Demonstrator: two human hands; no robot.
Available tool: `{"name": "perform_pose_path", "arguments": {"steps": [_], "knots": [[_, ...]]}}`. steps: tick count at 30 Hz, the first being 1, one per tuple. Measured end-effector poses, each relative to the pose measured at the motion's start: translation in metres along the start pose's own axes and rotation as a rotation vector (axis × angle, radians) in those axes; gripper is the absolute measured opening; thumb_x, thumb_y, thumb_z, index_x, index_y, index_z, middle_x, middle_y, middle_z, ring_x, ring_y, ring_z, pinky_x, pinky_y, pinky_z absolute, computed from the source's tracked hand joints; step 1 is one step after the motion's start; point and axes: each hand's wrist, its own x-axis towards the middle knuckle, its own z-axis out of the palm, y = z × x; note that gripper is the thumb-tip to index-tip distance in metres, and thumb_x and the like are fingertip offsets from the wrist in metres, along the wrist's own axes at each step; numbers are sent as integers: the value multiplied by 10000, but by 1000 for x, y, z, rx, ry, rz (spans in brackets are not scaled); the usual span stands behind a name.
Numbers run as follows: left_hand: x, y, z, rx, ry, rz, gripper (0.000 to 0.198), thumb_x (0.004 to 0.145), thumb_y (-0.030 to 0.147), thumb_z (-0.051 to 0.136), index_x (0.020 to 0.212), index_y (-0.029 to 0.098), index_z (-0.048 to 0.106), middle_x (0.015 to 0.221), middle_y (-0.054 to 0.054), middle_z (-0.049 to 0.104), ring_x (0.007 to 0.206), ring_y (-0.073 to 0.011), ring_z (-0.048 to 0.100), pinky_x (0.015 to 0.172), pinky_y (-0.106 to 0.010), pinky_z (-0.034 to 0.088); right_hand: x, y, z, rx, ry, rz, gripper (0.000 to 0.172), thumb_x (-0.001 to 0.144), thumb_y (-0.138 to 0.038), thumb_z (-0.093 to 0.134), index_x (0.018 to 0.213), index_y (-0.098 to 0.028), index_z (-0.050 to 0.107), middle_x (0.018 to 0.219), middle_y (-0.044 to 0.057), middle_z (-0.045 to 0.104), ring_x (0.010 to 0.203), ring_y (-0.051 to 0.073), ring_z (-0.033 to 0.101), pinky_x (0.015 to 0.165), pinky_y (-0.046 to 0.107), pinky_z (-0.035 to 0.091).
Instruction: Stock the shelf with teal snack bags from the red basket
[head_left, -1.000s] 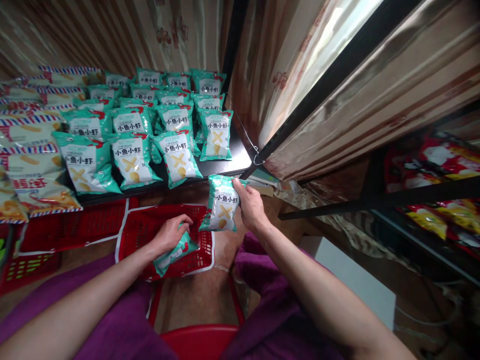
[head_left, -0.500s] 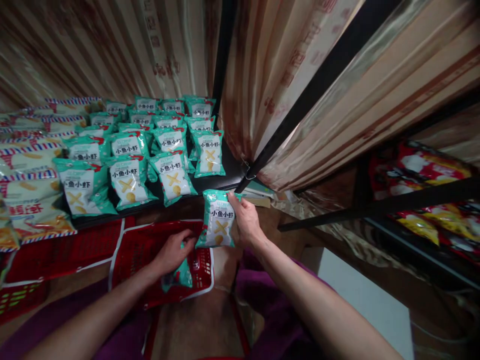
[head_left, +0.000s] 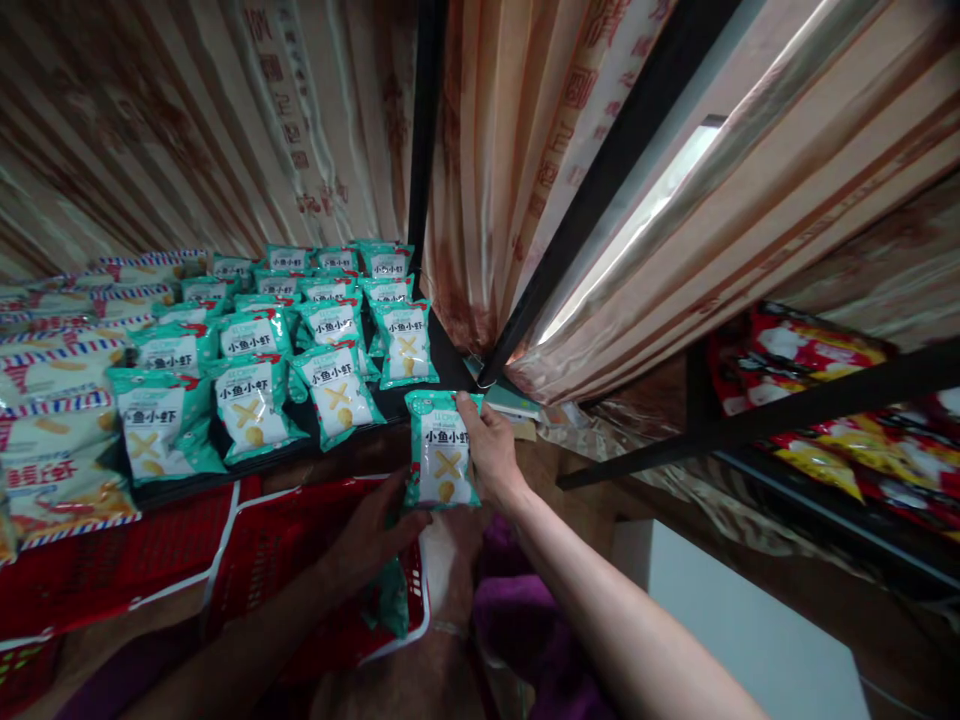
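My right hand [head_left: 491, 450] pinches the upper right edge of a teal and white snack bag [head_left: 444, 460], held upright with its front facing me. My left hand [head_left: 379, 530] is in shadow just left of that bag, its fingertips by the bag's left edge. Another teal snack bag [head_left: 391, 598] hangs below the left palm, gripped by that hand and partly hidden behind it. Rows of matching teal bags [head_left: 337, 395] stand on a black shelf [head_left: 442, 365] ahead.
Larger cream bags [head_left: 64, 440] with striped edges fill the shelf's left side. Red baskets [head_left: 262, 540] are below the shelf. A black post [head_left: 555, 265] rises at the corner. To the right are a white box [head_left: 742, 620] and red and yellow packets [head_left: 832, 400].
My left hand has moved right, bringing its bag along, and its fingers have come up beside the right-hand bag. The view has tilted up slightly, so the shelf sits lower.
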Motion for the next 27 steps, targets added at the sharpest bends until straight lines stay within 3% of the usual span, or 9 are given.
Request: {"name": "perform_pose_path", "arguments": {"steps": [3, 6, 10, 12, 16, 20, 23, 27], "knots": [[9, -4, 9, 71, 65, 28, 449, 773, 411, 599, 1154, 177, 577, 1136, -79, 669, 1127, -265, 573, 959, -364, 449, 1, -2, 1, -39, -45, -48, 473, 655, -669, 634, 654, -199, 590, 540, -41, 583, 572, 142, 539, 510, 233, 389], [15, -6, 12, 114, 103, 53, 414, 790, 402, 572, 1131, 168, 578, 1126, -87, 669, 1082, -253, 597, 949, -353, 450, 1, -8, 2, -22, -120, -89, 453, 725, -643, 593, 806, -201, 652, 674, -21, 648, 687, 163, 584, 594, 242, 440], [18, 1, 7, 149, 193, 53, 453, 793, 412, 537, 1160, 149, 562, 1107, -95, 674, 1003, -251, 620, 898, -358, 471, 1, -16, -3, -7, -237, -180, 388, 809, -553, 557, 1004, -237, 669, 921, -8, 687, 861, 169, 602, 767, 253, 463], [21, 6, 3, 169, 245, 64, 451, 786, 417, 539, 1151, 154, 574, 1095, -86, 681, 984, -255, 622, 879, -362, 478, -1, -18, -7, -14, -308, -159, 388, 818, -513, 566, 1093, -250, 644, 972, -3, 684, 867, 165, 608, 783, 260, 469], [29, 13, -5, 209, 281, 105, 441, 791, 435, 554, 1142, 171, 596, 1115, -71, 679, 1019, -257, 615, 888, -358, 476, -4, -13, -13, 2, -437, -68, 642, 747, -440, 682, 1322, -261, 460, 1022, 37, 678, 895, 190, 636, 785, 308, 497], [39, 14, -4, 228, 330, 122, 463, 791, 442, 575, 1172, 180, 594, 1099, -68, 688, 1047, -264, 613, 884, -353, 486, -2, -5, -13, 24, -395, -153, 836, 713, -394, 731, 1418, -288, 296, 1130, 67, 641, 1025, 211, 620, 895, 367, 478], [45, 14, -1, 211, 357, 111, 543, 793, 434, 583, 1264, 168, 525, 1154, -84, 667, 1106, -268, 592, 906, -351, 482, 2, -2, -10, -24, -339, -248, 815, 733, -368, 723, 1421, -278, 295, 1127, 67, 642, 1050, 209, 611, 944, 373, 458], [51, 14, 3, 165, 361, 175, 666, 831, 394, 555, 1412, 173, 318, 1333, -100, 556, 1222, -233, 522, 1006, -346, 421, 8, -1, -2, -76, -265, -311, 734, 797, -356, 666, 1423, -283, 288, 1185, 75, 618, 1075, 212, 602, 952, 370, 465]]}}
